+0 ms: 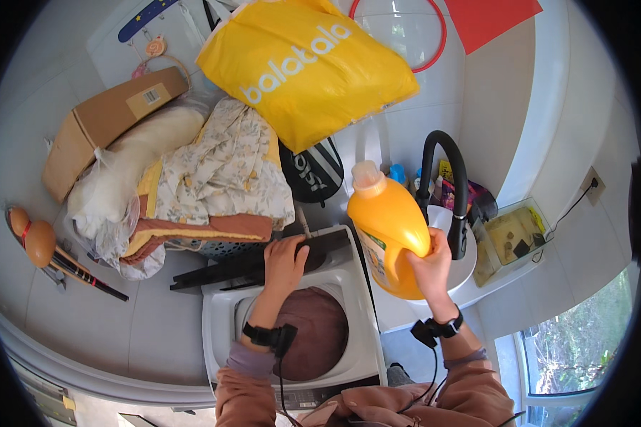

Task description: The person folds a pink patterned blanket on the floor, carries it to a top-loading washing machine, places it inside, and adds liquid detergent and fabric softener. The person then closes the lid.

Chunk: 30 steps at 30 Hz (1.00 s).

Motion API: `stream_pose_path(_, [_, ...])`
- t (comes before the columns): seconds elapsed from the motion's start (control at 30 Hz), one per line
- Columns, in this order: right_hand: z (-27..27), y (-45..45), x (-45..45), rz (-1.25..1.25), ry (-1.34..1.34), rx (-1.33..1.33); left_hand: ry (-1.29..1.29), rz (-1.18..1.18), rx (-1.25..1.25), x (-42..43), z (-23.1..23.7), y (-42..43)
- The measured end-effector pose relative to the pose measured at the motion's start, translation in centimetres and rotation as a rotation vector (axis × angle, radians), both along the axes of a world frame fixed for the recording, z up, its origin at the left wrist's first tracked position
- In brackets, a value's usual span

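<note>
My right hand (pixel 432 264) grips the handle of a large yellow-orange detergent jug (pixel 390 229) with a translucent cap, held upright over the white counter beside the washing machine. My left hand (pixel 284 261) rests on the raised dark lid (pixel 235 269) of the top-loading washing machine (pixel 366 341), fingers over its upper edge; whether they grip it is unclear. Below my left forearm the drum stands uncovered, with a brownish-purple cloth (pixel 318 331) inside. The machine's control panel is partly hidden by my clothing.
A black faucet (pixel 443 139) arches over a white basin (pixel 467 267) at the right, near a small glass tank (pixel 513 235). Behind the lid are folded floral bedding (pixel 229 171), a yellow bag (pixel 310 64), a cardboard box (pixel 107 117) and a black racket cover (pixel 315 173).
</note>
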State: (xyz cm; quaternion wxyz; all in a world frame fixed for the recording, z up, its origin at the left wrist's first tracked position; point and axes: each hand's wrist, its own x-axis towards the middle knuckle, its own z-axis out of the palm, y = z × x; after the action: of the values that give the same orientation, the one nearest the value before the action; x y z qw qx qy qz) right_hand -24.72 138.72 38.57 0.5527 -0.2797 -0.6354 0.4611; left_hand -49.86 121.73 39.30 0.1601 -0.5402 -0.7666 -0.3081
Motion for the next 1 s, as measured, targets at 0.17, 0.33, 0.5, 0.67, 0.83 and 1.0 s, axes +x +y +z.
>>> stream_pose_path(0.17, [-1.7, 3.2, -7.2, -0.169, 0.016, -0.061, -0.039, 0.031, -0.029, 0.5, 0.1, 0.2])
stream_pose_path(0.33, [-6.5, 7.0, -14.3, -0.146, 0.105, -0.108, -0.096, 0.099, 0.014, 0.2, -0.4, 0.6])
stream_pose_path(0.5, [-11.3, 10.5, -19.1, -0.150, 0.071, -0.134, -0.160, 0.150, 0.010, 0.9, -0.5, 0.3])
stream_pose_path(0.67, [-14.3, 11.3, -22.6, -0.206, -0.048, -0.066, -0.234, 0.178, 0.010, 1.2, 0.0, 0.6])
stream_pose_path(0.83, [-16.8, 11.4, -23.2, -0.234, 0.016, -0.105, -0.255, 0.177, 0.028, 1.1, 0.3, 0.9])
stream_pose_path(1.0, [-19.2, 12.4, -22.6, -0.227, -0.039, -0.196, -0.206, 0.179, 0.019, 0.5, 0.2, 1.1])
